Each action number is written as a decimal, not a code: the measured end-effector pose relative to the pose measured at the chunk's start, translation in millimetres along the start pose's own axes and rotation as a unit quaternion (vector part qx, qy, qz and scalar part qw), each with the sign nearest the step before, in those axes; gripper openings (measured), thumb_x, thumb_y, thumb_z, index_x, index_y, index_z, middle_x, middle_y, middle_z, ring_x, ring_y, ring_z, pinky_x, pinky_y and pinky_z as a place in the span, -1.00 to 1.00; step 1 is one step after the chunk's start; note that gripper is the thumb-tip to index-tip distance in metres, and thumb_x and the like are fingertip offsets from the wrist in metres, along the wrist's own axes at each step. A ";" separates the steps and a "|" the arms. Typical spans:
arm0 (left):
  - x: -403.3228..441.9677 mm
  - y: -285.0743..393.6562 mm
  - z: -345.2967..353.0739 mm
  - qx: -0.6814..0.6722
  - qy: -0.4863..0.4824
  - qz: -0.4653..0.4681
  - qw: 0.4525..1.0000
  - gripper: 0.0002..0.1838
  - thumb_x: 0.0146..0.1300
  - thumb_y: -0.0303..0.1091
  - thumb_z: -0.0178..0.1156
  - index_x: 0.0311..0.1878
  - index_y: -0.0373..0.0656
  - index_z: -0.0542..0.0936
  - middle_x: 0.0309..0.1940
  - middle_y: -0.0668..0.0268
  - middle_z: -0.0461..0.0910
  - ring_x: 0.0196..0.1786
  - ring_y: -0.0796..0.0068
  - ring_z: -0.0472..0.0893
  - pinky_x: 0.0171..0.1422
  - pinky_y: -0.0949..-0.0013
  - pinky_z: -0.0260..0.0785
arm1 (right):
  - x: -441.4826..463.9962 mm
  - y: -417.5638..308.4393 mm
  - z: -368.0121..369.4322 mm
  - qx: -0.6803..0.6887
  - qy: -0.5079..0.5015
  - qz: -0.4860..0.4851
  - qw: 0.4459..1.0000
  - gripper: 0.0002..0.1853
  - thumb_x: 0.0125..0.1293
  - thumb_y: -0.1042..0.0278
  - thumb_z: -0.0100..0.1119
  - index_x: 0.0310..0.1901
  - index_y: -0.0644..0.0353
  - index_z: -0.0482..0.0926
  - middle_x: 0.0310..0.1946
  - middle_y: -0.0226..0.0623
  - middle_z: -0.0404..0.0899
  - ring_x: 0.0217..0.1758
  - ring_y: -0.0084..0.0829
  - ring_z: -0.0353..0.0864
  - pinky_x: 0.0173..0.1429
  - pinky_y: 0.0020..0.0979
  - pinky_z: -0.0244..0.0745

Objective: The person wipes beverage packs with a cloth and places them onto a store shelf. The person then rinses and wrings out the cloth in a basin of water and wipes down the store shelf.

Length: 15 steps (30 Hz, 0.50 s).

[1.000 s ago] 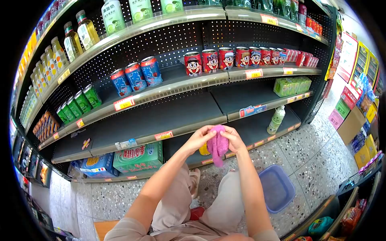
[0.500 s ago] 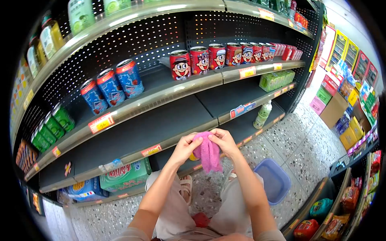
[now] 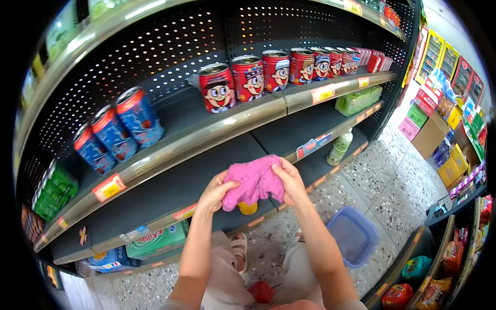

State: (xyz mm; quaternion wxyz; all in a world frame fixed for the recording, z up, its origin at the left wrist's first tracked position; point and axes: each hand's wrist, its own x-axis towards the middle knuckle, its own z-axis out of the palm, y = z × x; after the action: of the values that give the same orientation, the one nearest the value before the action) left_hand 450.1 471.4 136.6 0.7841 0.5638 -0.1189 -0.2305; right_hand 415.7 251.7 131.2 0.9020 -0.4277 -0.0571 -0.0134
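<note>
A fluffy pink cloth [image 3: 253, 181] is stretched between my two hands, in front of the shelf edge. My left hand [image 3: 216, 192] pinches its left side, thumb on top. At the other side my right hand [image 3: 289, 182] grips the cloth's right edge. Below the cloth, part of a yellow object [image 3: 248, 208] shows on the lowest shelf; the rest of it is hidden. Red cans with cartoon faces [image 3: 217, 89] stand in a row on the shelf above, and blue cans with orange tops [image 3: 138, 118] are to their left.
A blue-purple plastic basin [image 3: 353, 235] is on the speckled floor to my right. A green-white bottle [image 3: 339, 147] stands on the bottom shelf. Green cans [image 3: 54, 190] are far left. Snack bags [image 3: 434, 292] fill a rack at lower right. Cartons [image 3: 430, 133] stand beyond the aisle.
The cloth, bunched and hanging down before, is now spread wider. My hands have moved apart, the left one to the left. The view has shifted a little, bringing the shelf closer.
</note>
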 end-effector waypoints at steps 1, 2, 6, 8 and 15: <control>3.2 -3.5 1.3 -0.015 -0.004 -0.044 0.999 -0.40 0.23 -0.53 0.25 0.35 -0.30 0.35 0.14 0.23 0.55 0.14 0.44 0.58 0.28 0.35 0.42 | 1.7 1.5 -1.8 0.003 0.004 -0.003 1.000 -0.76 0.46 0.42 0.07 0.10 0.26 0.51 -0.06 -0.38 0.60 0.01 -0.58 0.58 0.14 -0.48 0.50; 3.0 -4.6 -0.1 -0.019 0.008 -0.089 0.996 -0.42 0.26 -0.46 0.26 0.33 -0.35 0.35 0.14 0.21 0.55 0.13 0.44 0.59 0.27 0.35 0.43 | 1.9 -0.1 -3.8 0.003 0.006 0.003 1.000 -0.75 0.47 0.42 0.06 0.11 0.26 0.50 -0.05 -0.39 0.59 0.02 -0.58 0.57 0.14 -0.47 0.50; 6.5 2.6 -0.7 0.017 -0.121 -0.042 0.992 -0.27 0.15 -0.44 0.40 0.37 -0.30 0.30 0.21 0.20 0.48 0.23 0.45 0.49 0.39 0.32 0.30 | 9.3 -9.8 -8.5 -0.007 -0.001 0.002 1.000 -0.71 0.48 0.41 0.04 0.17 0.24 0.45 0.00 -0.38 0.57 0.06 -0.56 0.56 0.18 -0.45 0.49; 4.1 6.9 -0.4 0.046 -0.148 -0.008 0.988 -0.19 0.05 -0.50 0.42 0.39 -0.28 0.28 0.22 0.24 0.48 0.28 0.46 0.46 0.46 0.31 0.19 | 9.5 -15.6 -10.5 0.012 0.036 -0.003 0.999 -0.71 0.48 0.40 0.04 0.18 0.24 0.45 0.00 -0.37 0.58 0.08 -0.55 0.56 0.19 -0.44 0.49; 9.3 -5.5 -18.9 -0.033 0.048 0.039 0.998 -0.30 0.18 -0.59 0.22 0.41 -0.16 0.25 0.12 0.27 0.52 0.08 0.47 0.58 0.11 0.32 0.52 | -4.1 -29.2 -6.9 -0.008 0.038 -0.001 0.999 -0.51 0.37 0.58 0.07 0.32 0.26 0.28 0.16 -0.23 0.50 0.16 -0.41 0.55 0.27 -0.35 0.49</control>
State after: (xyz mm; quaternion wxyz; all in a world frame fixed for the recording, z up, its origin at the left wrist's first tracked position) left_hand 465.3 481.0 124.4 0.8157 0.5427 -0.0949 -0.1763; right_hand 410.1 227.7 148.9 0.8999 -0.4344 -0.0234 -0.0311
